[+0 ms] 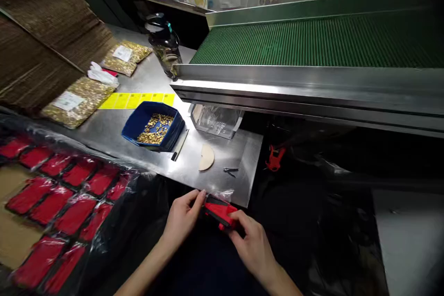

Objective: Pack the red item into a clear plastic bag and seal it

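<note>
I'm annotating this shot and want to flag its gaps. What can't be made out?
All in the head view:
- Red-and-black piece: its right end is covered by the right hand.
- Left hand: whether its fingertips pinch the piece is too small to tell.
- White label on the gold bag: print too small and blurred.
- Green conveyor: cut off by the right edge.

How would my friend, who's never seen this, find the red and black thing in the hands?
Start at the big green ribbed belt, then look down-left to the shiny metal table. By its near edge, the left hand and right hand hold a red and black thing. Unlike the red packs at the picture's left, only this one is in hands.
</note>
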A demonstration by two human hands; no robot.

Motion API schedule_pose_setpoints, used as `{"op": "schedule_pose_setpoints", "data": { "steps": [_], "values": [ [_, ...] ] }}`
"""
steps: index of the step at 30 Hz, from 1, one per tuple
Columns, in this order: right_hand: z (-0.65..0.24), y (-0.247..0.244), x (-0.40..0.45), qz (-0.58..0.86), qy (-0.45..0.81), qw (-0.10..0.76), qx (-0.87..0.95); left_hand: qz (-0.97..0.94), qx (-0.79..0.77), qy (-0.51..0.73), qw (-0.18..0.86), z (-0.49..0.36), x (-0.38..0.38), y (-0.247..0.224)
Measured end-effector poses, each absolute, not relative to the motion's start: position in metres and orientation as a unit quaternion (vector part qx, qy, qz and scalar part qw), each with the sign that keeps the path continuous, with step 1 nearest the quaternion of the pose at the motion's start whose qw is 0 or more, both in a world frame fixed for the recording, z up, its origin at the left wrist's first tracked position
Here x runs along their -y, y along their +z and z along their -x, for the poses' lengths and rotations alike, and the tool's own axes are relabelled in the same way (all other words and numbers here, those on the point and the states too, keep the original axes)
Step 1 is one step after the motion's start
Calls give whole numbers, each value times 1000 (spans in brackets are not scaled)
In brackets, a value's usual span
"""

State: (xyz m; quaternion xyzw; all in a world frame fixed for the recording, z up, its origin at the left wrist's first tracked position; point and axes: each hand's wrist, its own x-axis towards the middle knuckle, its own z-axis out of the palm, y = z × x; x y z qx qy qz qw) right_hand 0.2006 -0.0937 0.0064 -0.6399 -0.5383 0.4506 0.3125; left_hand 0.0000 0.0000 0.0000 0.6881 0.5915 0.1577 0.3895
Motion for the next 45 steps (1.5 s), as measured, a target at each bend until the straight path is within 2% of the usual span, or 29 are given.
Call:
{"op": "schedule_pose_setpoints", "data": {
  "steps": [5, 8, 11, 14, 18, 22, 25, 28, 31, 34, 37, 42, 45],
  "values": [
    [-202, 9, 98, 631, 375, 271, 622, -762, -514, 235, 318, -5, 15, 6],
    [-205, 17, 100, 684, 305, 301, 591, -791, -480, 259, 276, -8, 24, 11],
    [-208, 26, 103, 714, 234, 335, 568, -784, -481, 242, 308, -15, 28, 22],
    [-208, 32, 105, 716, 201, 318, 588, -741, -499, 231, 384, -24, 27, 37],
    [-206, 33, 101, 705, 254, 251, 613, -743, -475, 271, 386, -36, 22, 47],
    [-215, 38, 95, 728, 365, 288, 503, -783, -474, 226, 334, -43, 19, 40],
    [-229, 46, 93, 715, 371, 278, 523, -777, -522, 196, 291, -43, 12, 31],
    [-243, 50, 94, 677, 421, 267, 541, -706, -586, 190, 350, -37, 0, 23],
    [-252, 45, 97, 685, 476, 370, 409, -653, -613, 178, 407, -29, -13, 14],
    [-256, 35, 100, 695, 461, 460, 304, -622, -619, 172, 448, -23, -18, 4],
    [-257, 29, 101, 696, 440, 456, 337, -584, -609, 178, 506, -23, -18, -6],
    [-248, 22, 95, 638, 418, 418, 494, -532, -567, 179, 603, -33, -17, -17],
    [-247, 17, 90, 619, 351, 380, 591, -530, -548, 176, 623, -35, -16, -16]
  ]
}}
